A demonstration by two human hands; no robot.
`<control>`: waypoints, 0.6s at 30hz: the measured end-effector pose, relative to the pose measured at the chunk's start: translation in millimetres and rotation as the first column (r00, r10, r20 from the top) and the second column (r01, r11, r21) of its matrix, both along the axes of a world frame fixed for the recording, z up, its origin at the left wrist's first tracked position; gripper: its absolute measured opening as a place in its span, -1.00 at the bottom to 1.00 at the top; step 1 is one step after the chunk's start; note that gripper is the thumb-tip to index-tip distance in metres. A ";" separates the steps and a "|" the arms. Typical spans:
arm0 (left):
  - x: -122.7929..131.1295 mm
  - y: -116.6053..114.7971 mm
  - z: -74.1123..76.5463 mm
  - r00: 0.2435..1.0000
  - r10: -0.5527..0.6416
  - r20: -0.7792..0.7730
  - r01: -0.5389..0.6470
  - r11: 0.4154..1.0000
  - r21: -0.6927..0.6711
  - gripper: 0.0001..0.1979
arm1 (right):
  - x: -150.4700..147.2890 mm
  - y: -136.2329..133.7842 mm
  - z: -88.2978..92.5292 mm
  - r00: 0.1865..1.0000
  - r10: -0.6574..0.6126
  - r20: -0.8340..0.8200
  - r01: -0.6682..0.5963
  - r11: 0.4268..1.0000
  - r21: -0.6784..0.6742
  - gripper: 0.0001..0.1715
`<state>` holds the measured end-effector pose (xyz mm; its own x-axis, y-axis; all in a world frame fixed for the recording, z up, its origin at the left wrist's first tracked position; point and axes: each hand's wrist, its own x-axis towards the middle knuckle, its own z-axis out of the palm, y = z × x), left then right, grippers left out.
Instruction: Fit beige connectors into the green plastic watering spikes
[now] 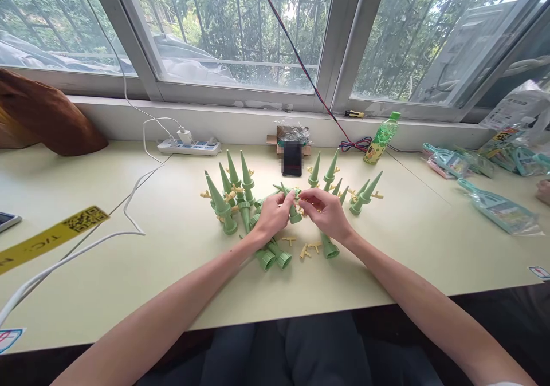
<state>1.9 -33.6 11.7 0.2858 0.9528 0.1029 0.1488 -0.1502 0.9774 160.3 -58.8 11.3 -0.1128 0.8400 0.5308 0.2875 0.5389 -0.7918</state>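
My left hand (pixel 274 213) is closed around a green plastic watering spike (pixel 294 214), its wide end tilted down towards me. Close beside it, my right hand (pixel 329 211) has its fingers pinched together at the spike's side; whatever they hold is hidden. Under my hands lie loose yellow T-shaped valves (pixel 315 247) and green spikes on their sides, among them one with its round open end (pixel 282 259) facing me. To the left stand several upright spikes (pixel 223 208) with yellow valves through them, and more upright spikes (pixel 365 196) are on the right.
A phone (pixel 291 158) leans against a small box at the back. Behind to the right stands a green-capped drink bottle (pixel 381 138). A power strip (pixel 189 147) with a white cable is at the back left. Bagged teal tools (pixel 498 205) lie on the right.
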 end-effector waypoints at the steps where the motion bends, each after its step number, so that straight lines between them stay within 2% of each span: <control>1: 0.0 0.0 -0.1 1.000 0.000 0.002 0.000 1.000 -0.003 -0.57 | -1.0 -1.0 0.7 1.000 0.020 -0.015 -0.020 1.000 -0.006 -0.80; 6: 0.1 0.1 0.1 1.000 -0.001 0.010 0.001 1.000 -0.002 -0.58 | -3.4 -4.2 2.8 0.998 0.044 -0.053 -0.045 0.999 -0.019 -0.77; 18: 0.7 -1.0 1.8 0.999 -0.013 0.047 0.014 0.999 -0.030 -0.59 | -1.0 -2.9 -1.4 0.993 0.098 -0.068 -0.099 0.995 -0.018 -0.83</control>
<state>2.6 -34.7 13.5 0.2940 0.9518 0.0873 0.1012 -0.1218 0.9874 159.3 -61.7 9.8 -0.1603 0.8380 0.5217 0.1800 0.5445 -0.8192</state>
